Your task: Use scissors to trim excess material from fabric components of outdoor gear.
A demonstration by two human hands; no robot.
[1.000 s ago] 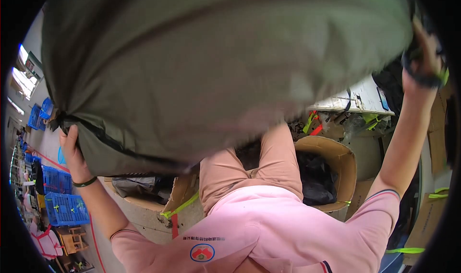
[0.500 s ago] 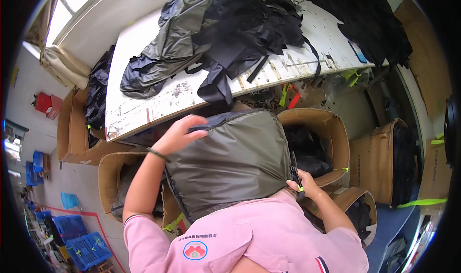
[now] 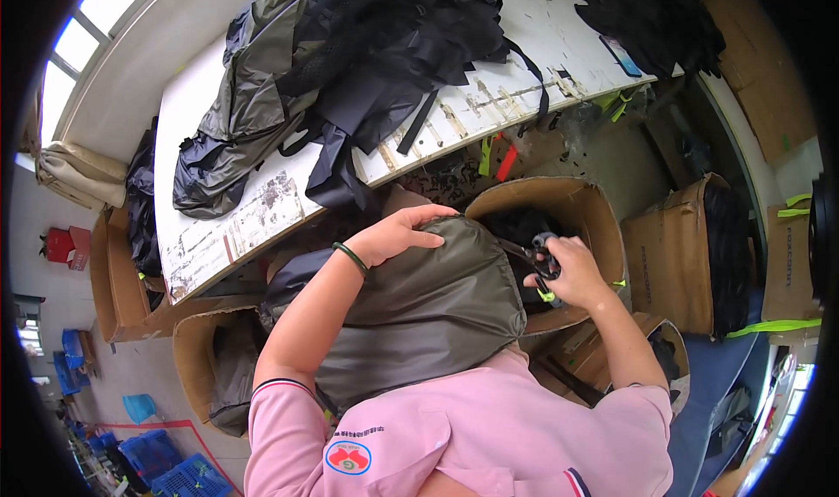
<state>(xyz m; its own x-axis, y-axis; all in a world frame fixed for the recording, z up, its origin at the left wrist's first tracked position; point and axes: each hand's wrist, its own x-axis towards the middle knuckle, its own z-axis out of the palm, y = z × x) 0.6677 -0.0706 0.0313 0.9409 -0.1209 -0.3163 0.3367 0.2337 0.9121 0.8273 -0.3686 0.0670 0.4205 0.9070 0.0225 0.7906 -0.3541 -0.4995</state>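
An olive-grey fabric bag (image 3: 419,314) with dark edging lies spread across my lap, its far side close to the table. My left hand (image 3: 398,235) is at the bag's far edge, fingers along the seam and thumb on the fabric, gripping it there. Scissors (image 3: 544,254) with dark handles and a lime-green strip tied on are in my right hand (image 3: 572,274). Their blades point left toward the bag's right edge, near its upper corner. Whether the blades touch the edge is hard to tell.
Ahead stands a worn white table (image 3: 262,209) heaped with dark fabric pieces (image 3: 367,69); a phone (image 3: 620,56) lies at its right. Open cardboard boxes flank me: one at right (image 3: 603,226) with black fabric, another at left (image 3: 192,357). Blue crates (image 3: 188,479) stand on the left floor.
My left hand has moved right and come down onto the bag's far edge. My right hand has risen with the scissors, away from the bag's lower right. The bag has turned and shifted.
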